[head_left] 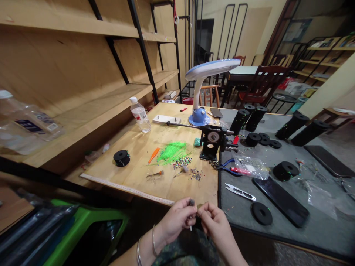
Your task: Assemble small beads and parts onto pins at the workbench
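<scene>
The left hand (177, 218) grasps a small grey-tipped piece (191, 202) between its fingers, just off the tabletop (205, 192) edge, a pale stem showing below; two bangles (154, 240) circle that forearm. The right hand (215, 220) is just beside it, thumb and fingers pinched together close to the left fingertips; whatever they grip is too small to tell. From the hands, a black disc-shaped spool (261, 213) lies at three o'clock, with a dark phone (281, 201) beyond it and silver snips (240, 192) at two. At twelve are small metal pieces (195, 174), then multicoloured beads (183, 162); bright green strands (172, 152) spread at eleven, beside an orange tool (153, 155). Blue-handled pliers (227, 168) rest at one o'clock. Farther off, near twelve, stand a black winding device (212, 142) and a blue-and-white lamp (198, 116), with a clear bottle (140, 116) at eleven.
</scene>
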